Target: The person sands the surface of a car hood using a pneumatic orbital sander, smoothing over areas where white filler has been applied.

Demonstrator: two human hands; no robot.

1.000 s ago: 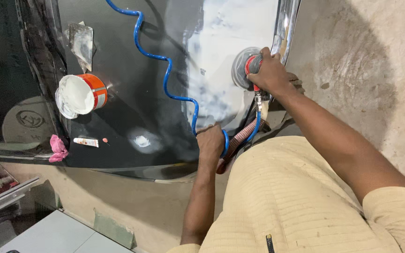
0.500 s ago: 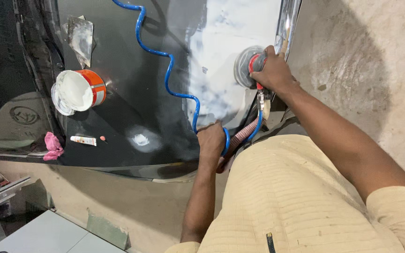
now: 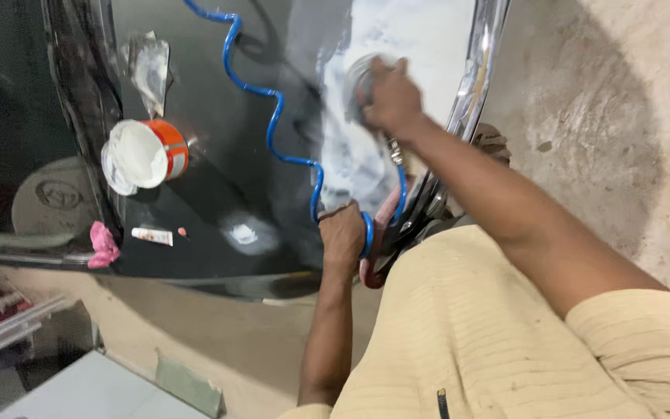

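**Sanding Work on a Dark Car Panel: Surface and Surroundings**

The right hand (image 3: 391, 97) lay on top of a round sander (image 3: 358, 85), fingers closed over its body, pressing it flat against the car panel (image 3: 273, 62). The sander sat at the far right of the panel, inside a pale, dull sanded patch (image 3: 420, 39) that ran beside the bright chrome edge (image 3: 482, 54). The rest of the panel was black and glossy, with one small light spot nearer the person.

The left hand (image 3: 343, 233) rested on the near edge of the panel, fingers curled around a coiled blue air hose (image 3: 273, 116). The hose ran from that hand across the panel to the far side, and a short loop led back up toward the sander.

On the left part of the panel stood an orange tin (image 3: 172, 151) with a white lid or white contents; which could not be told. Beyond it lay a crumpled plastic scrap (image 3: 149, 66). Nearer, at the panel's left edge, were a pink rag (image 3: 104, 244) and a small white tube (image 3: 152, 236), just beside each other.

To the right of the vehicle was a rough concrete floor (image 3: 622, 116), stained and partly in shadow. The person wore a beige ribbed shirt (image 3: 490, 334).
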